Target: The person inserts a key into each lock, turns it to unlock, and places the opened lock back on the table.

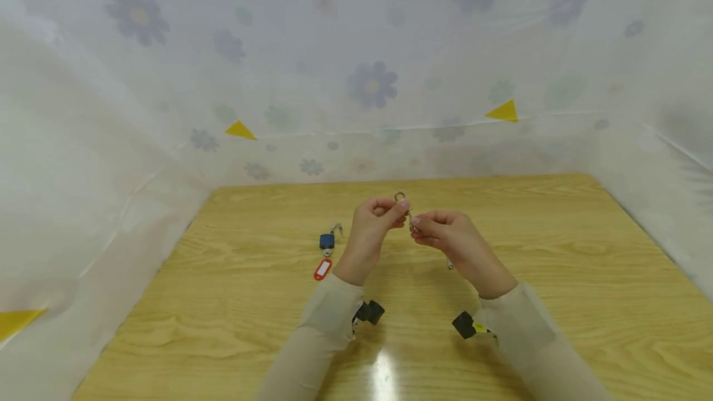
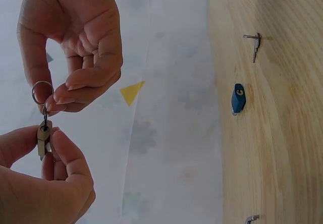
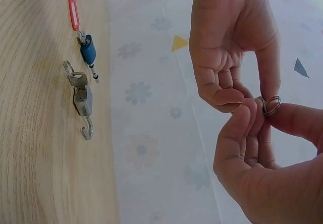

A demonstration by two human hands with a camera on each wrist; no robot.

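Both hands work above the tabletop (image 1: 501,215): left hand (image 1: 372,228) pinches the ring (image 2: 42,92), right hand (image 1: 445,237) pinches the key (image 2: 44,138), key and ring not yet apart.

Left hand (image 2: 70,37) above, fingers curled, thumb and fingertip pinching metal key ring (image 2: 41,92); small brass key (image 2: 44,135) hanging just below those fingertips, pinched by right hand (image 2: 43,176) from underneath; far from fingers on wooden table (image 2: 282,108): blue padlock (image 2: 238,99), loose silver keys (image 2: 255,42) beyond it
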